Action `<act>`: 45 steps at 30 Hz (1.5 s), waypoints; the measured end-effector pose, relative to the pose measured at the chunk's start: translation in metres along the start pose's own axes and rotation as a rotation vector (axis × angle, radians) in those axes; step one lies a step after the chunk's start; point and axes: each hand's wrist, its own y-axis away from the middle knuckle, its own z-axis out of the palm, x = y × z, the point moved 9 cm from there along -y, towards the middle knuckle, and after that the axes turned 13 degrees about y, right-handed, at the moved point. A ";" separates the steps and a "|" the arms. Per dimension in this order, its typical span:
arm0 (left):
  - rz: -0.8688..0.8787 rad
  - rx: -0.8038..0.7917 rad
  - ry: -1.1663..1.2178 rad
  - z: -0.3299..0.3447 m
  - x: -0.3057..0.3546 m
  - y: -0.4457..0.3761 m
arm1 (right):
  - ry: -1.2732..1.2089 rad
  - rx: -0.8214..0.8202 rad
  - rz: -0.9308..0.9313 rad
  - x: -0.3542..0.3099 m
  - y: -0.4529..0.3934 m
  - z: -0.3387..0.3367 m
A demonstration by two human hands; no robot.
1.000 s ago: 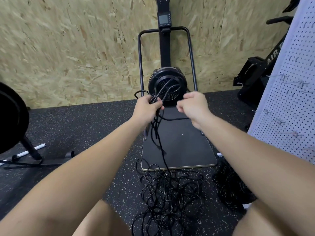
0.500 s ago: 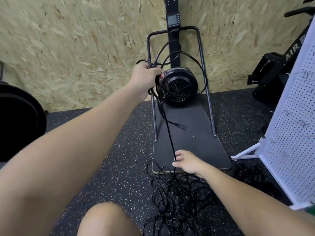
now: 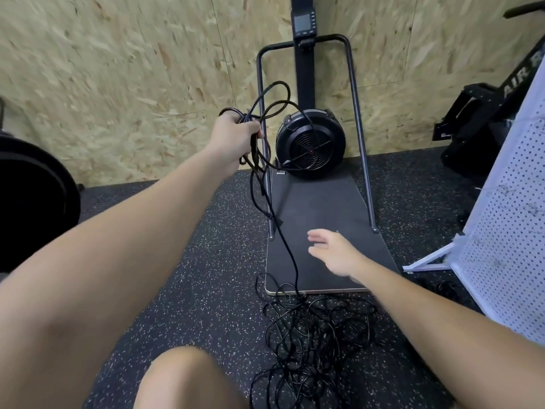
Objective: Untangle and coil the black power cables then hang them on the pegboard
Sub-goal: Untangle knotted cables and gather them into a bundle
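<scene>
At the far left I see a dark round shape [image 3: 32, 202], cut off by the frame edge, and I cannot tell what it belongs to. My left hand [image 3: 233, 140] is raised in front of the chipboard wall [image 3: 118, 84], fingers curled round a bundle of black cable loops [image 3: 265, 113]; how many loops sit in the grip is hard to count, since they overlap and the fingers hide where they cross. From that hand a single strand [image 3: 283, 234] drops across the edge of the dark base board [image 3: 324, 208] to the tangled pile of black cable [image 3: 312, 343] on the speckled floor [image 3: 191, 276], in front of my knee [image 3: 188, 376]. The pile's lower part runs out of the bottom of the frame.

My right hand [image 3: 333, 252] hovers over the base board with fingers spread and holding nothing (its fingertips are motion-blurred). Behind it stands the fan machine [image 3: 309, 143], its top cropped. At the right, the white pegboard [image 3: 513, 231] is only partly in view, and the small marks on it are too faint to identify.

Compared with half a second ago, the right hand has left the strand near the pile and moved up off it, while the left keeps its grip on the loops.
</scene>
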 end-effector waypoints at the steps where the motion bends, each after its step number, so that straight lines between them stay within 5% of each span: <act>1: 0.008 -0.016 0.037 0.002 0.004 -0.003 | 0.000 -0.020 -0.001 0.002 -0.002 0.006; 11: 0.045 -0.022 0.145 -0.002 0.037 -0.023 | 0.082 -0.132 0.031 0.025 -0.001 0.073; 15: 0.056 0.013 0.054 -0.017 0.021 -0.014 | -0.199 0.028 0.077 0.018 0.003 0.043; 21: -0.052 -0.126 0.001 -0.010 -0.068 0.032 | -0.560 0.323 0.030 -0.033 0.006 -0.052; 27: -0.200 -0.269 0.157 0.041 -0.161 0.082 | -0.747 0.339 -0.114 -0.091 0.009 -0.084; 33: -0.296 -0.352 0.376 0.073 -0.196 0.113 | -0.728 0.399 -0.183 -0.116 -0.004 -0.110; 40: -0.281 -0.325 0.450 0.082 -0.214 0.105 | -0.805 0.303 -0.146 -0.069 -0.025 -0.097; 45: -0.237 -0.183 0.392 0.085 -0.205 0.076 | -0.463 0.361 0.029 0.001 -0.029 -0.071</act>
